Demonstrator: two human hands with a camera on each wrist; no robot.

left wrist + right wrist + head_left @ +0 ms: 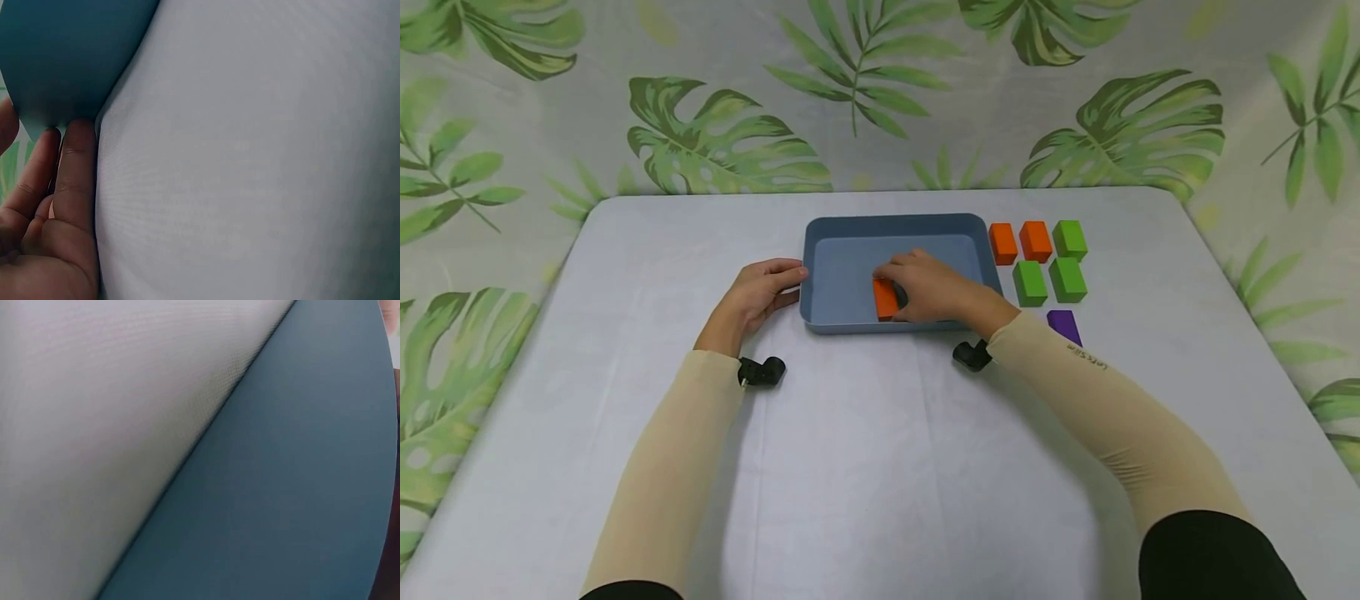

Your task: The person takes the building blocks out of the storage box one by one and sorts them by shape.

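A shallow blue-grey tray (844, 271) lies on the table. At its left end my left hand (754, 292) touches the side with fairly straight fingers. In the left wrist view, fingertips (78, 134) rest against the tray's outer wall (69, 56). My right hand (936, 290) reaches over the tray's front side and pinches an orange block (885, 299) inside, near the front wall. Part of that block is hidden by the hand. The right wrist view shows mainly the tray's outer wall (275, 475); the block is not visible there.
To the tray's right stand two orange blocks (1036, 242) and three green blocks (1067, 280) in two rows. A purple block (1064, 326) lies nearer me, partly behind the right forearm. A white cloth (850, 467) covers the table; a leaf-patterned curtain (895, 150) hangs behind.
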